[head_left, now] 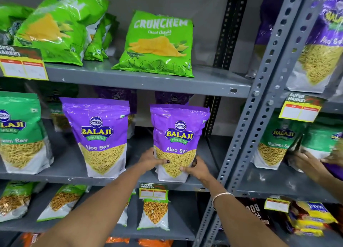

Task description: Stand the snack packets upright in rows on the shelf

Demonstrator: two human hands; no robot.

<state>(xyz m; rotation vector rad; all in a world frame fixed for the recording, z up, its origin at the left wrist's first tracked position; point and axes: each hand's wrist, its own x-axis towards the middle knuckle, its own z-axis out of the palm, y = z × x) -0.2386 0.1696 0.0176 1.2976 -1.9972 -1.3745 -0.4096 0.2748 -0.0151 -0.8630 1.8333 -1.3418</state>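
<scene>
My left hand (pixel 151 159) and right hand (pixel 196 169) both hold the low sides of a purple plastic Aloo Sev packet (pixel 178 142). It stands upright near the front of the grey metal middle shelf (pixel 70 168). A second purple Aloo Sev packet (pixel 98 135) stands to its left, apart. Up behind, a green Crunchem chips bag (pixel 157 44) leans back.

purple aloo sev packet (pixel 178 142) upright at shelf (pixel 78 176) front, second purple packet (pixel 98 139) upright beside it
</scene>
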